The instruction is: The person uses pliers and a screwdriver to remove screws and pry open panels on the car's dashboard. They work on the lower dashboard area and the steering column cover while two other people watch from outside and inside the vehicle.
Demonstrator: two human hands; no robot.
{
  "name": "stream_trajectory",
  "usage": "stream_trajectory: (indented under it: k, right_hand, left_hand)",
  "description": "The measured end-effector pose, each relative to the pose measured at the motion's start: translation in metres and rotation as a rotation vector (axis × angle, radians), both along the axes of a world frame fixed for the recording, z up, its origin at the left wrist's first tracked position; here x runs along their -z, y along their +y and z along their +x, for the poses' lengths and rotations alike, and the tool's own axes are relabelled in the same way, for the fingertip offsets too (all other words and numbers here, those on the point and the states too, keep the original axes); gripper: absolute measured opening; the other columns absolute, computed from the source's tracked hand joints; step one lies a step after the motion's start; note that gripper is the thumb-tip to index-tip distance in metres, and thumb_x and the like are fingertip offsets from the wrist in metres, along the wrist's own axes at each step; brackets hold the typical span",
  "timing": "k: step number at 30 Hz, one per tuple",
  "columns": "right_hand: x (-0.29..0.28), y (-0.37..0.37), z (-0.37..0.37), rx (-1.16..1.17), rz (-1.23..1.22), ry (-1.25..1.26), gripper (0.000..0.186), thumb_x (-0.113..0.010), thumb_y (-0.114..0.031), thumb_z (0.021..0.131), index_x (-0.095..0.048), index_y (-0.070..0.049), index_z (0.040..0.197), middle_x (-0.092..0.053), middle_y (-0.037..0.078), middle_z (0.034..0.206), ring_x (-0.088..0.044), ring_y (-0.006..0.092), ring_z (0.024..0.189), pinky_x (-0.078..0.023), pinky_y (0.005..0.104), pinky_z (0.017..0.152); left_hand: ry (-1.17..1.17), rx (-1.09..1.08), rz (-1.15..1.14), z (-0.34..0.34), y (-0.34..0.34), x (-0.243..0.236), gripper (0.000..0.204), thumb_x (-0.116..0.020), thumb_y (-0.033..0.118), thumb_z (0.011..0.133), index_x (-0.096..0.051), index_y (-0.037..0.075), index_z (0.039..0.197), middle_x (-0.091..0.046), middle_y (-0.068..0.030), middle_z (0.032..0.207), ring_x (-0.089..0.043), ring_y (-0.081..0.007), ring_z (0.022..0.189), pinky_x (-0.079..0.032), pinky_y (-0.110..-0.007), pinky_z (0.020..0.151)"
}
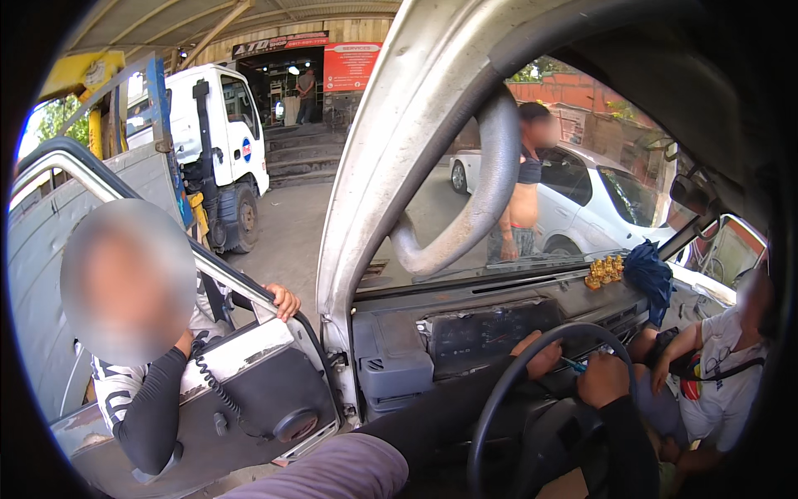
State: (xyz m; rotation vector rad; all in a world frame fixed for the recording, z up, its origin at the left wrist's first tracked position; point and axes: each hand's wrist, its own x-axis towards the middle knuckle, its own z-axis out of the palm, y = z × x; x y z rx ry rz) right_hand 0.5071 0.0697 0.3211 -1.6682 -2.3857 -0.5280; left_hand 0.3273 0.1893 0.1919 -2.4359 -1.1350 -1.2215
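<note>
Both of my arms, in dark sleeves, reach toward the dashboard (pixel 490 328) around the black steering wheel (pixel 492 409). Just beyond the wheel rim is my left hand (pixel 539 355), its fingers curled by the dash; what they pinch, if anything, is too small to make out. To its right, my right hand (pixel 604 380) is closed in a fist at the upper right of the wheel. A slim teal-handled tool (pixel 573 364) sticks out of that fist toward my left hand. Its exact kind cannot be told, and the wheel partly hides the dash behind my hands.
The door (pixel 274 366) stands open at left, with a person leaning on it (pixel 141 391). Another person (pixel 723 374) sits at right. Gold figurines (pixel 605 271) and a dark blue umbrella (pixel 652 274) rest on the dash. Outside are a white truck (pixel 224 125), a white car (pixel 573 191) and a standing person (pixel 525 187).
</note>
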Motion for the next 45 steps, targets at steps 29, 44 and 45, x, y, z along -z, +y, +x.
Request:
stream_trajectory:
  k: [29,44,45]
  right_hand:
    - [0.332,-0.247,0.083,0.627,0.164,1.457,0.032,-0.071,-0.017,0.097,-0.063,0.001,0.122,-0.07,0.02,0.106,-0.071,0.0386,0.096,-0.056,0.0475,0.086]
    - [0.333,-0.24,0.08,0.603,0.228,1.201,0.037,-0.072,-0.007,0.086,-0.063,0.0,0.122,-0.069,0.023,0.108,-0.069,0.0455,0.1,-0.056,0.0506,0.088]
    - [0.334,-0.241,0.081,0.608,0.219,1.205,0.037,-0.071,-0.007,0.086,-0.063,0.0,0.122,-0.069,0.023,0.108,-0.069,0.0459,0.101,-0.056,0.0508,0.088]
  left_hand:
    - [0.024,-0.01,-0.253,-0.02,0.07,-0.136,0.019,-0.077,0.015,0.094,-0.075,0.004,0.109,-0.078,-0.022,0.102,-0.075,-0.0414,0.098,-0.057,-0.051,0.089]
    - [0.156,-0.131,-0.406,-0.039,0.207,-0.133,0.04,-0.088,0.011,0.084,-0.076,-0.002,0.12,-0.079,-0.0225,0.116,-0.076,-0.035,0.113,-0.059,-0.042,0.099]
    - [0.11,-0.1,-0.423,-0.042,0.205,-0.137,0.042,-0.087,0.012,0.085,-0.075,-0.003,0.122,-0.079,-0.0226,0.117,-0.076,-0.0339,0.113,-0.058,-0.041,0.099]
